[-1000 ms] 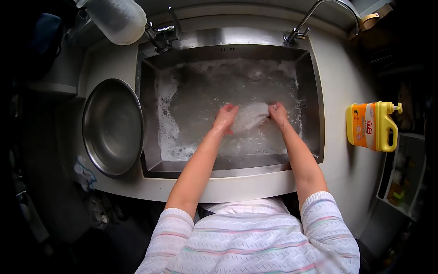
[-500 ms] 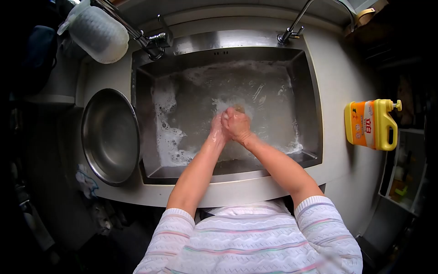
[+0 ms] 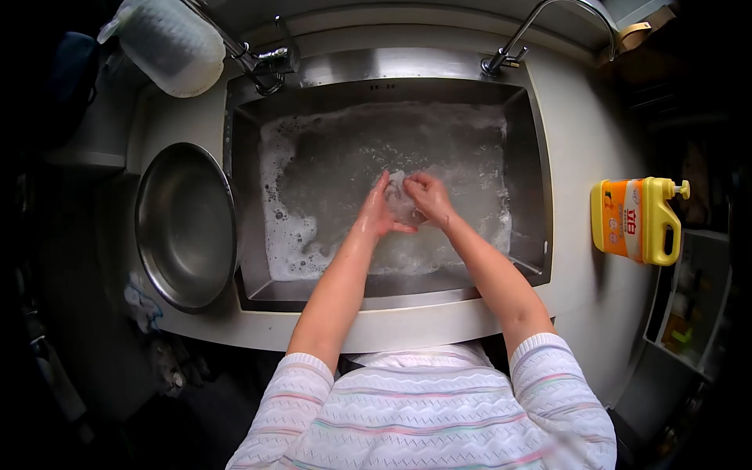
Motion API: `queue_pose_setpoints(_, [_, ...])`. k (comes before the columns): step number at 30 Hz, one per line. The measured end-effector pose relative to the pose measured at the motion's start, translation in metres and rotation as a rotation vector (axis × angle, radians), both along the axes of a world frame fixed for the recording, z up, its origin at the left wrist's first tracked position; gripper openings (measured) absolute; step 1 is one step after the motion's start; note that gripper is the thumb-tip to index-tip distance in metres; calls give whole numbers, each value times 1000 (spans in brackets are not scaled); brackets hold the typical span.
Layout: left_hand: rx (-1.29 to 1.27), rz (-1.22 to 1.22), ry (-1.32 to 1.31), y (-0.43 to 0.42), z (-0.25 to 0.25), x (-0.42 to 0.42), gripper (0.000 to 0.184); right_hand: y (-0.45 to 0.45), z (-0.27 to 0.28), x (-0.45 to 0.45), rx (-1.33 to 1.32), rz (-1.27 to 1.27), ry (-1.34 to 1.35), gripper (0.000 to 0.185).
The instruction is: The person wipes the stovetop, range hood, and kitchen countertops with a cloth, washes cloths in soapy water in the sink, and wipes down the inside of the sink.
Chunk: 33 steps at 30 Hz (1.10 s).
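Note:
Above the soapy water in the sink [image 3: 254, 294], my two hands meet around a small, whitish, see-through round piece [image 3: 401, 205]. Its exact kind is hard to make out. My left hand [image 3: 378, 210] cups it from the left, thumb and fingers on either side. The fingers of my right hand [image 3: 429, 197] are curled at its upper right edge; whether they also hold a cloth or sponge, I cannot tell. Wet skin shows on both hands.
An oval steel basin [image 3: 188, 227] stands on the left counter. A yellow detergent jug [image 3: 636, 221] with a pump is on the right. Two taps, a left one [image 3: 270, 63] and a thin curved one [image 3: 501, 59], rise behind the sink. White foam [image 3: 294, 235] floats along the left side.
My hands, clasped together before, have parted slightly and turned, so the whitish see-through piece now shows between them. The view has shifted a little.

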<state>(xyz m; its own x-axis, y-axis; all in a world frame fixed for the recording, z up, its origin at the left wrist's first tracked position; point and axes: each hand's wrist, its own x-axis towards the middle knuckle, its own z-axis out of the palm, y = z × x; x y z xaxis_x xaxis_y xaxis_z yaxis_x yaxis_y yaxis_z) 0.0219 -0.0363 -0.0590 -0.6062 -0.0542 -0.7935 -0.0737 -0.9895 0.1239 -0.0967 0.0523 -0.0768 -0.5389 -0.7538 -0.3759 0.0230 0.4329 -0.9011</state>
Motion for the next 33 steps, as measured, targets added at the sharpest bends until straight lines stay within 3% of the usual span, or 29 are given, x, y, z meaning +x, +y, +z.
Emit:
queue_pose_setpoints(1, [-44, 52, 9, -2, 2, 0, 41, -8, 26, 20, 25, 158, 227, 26])
queue_pose_setpoints(3, [-125, 154, 18, -4, 4, 7, 38, -11, 65, 64, -125, 238, 467, 23])
queue_pose_setpoints(5, [-163, 201, 147, 5, 12, 20, 36, -7, 101, 98, -153, 318, 590, 23])
queue_pose_setpoints(7, [-142, 306, 290, 13, 13, 25, 30, -13, 91, 107, -169, 330, 743, 21])
queue_pose_setpoints(8, [-115, 354, 232, 14, 4, 22, 28, -13, 82, 110, -178, 339, 818, 20])
queue_pose_setpoints(9, [-87, 406, 172, 13, -10, 19, 27, -21, 64, 101, -211, 281, 790, 20])
queue_pose_setpoints(11, [-30, 504, 51, 11, -31, 11, 24, -41, 50, 68, 73, 263, 775, 25])
queue_pose_setpoints(14, [-21, 460, -44, 11, -12, -5, 28, -55, 27, 45, 243, 181, 673, 29])
queue_pose_setpoints(18, [-275, 419, -219, 9, -5, 2, 22, -49, 29, 50, 181, 129, 568, 31])
queue_pose_setpoints(20, [-127, 253, 372, -16, -65, 28, 20, -43, 26, 48, 176, 103, 573, 32])
queue_pose_setpoints(22, [-100, 226, 367, -13, -49, 26, 19, -33, 21, 48, 176, 76, 570, 34])
queue_pose_setpoints(24, [-226, 337, -226, 3, -9, 3, 19, -34, 15, 50, 150, 48, 564, 35])
queue_pose_setpoints(25, [-217, 365, -84, 3, -17, 1, 23, -30, 2, 30, 215, 110, 594, 35])
queue_pose_setpoints(28, [-311, 286, -139, 0, -20, -1, 27, -10, -29, -31, 295, 162, 659, 37])
queue_pose_setpoints(31, [-495, 207, -261, -3, -17, 7, 32, 17, -33, -73, 400, -193, 393, 44])
queue_pose_setpoints(33, [-613, 140, -339, -1, -14, 7, 37, 17, -32, -43, 377, 42, 477, 46])
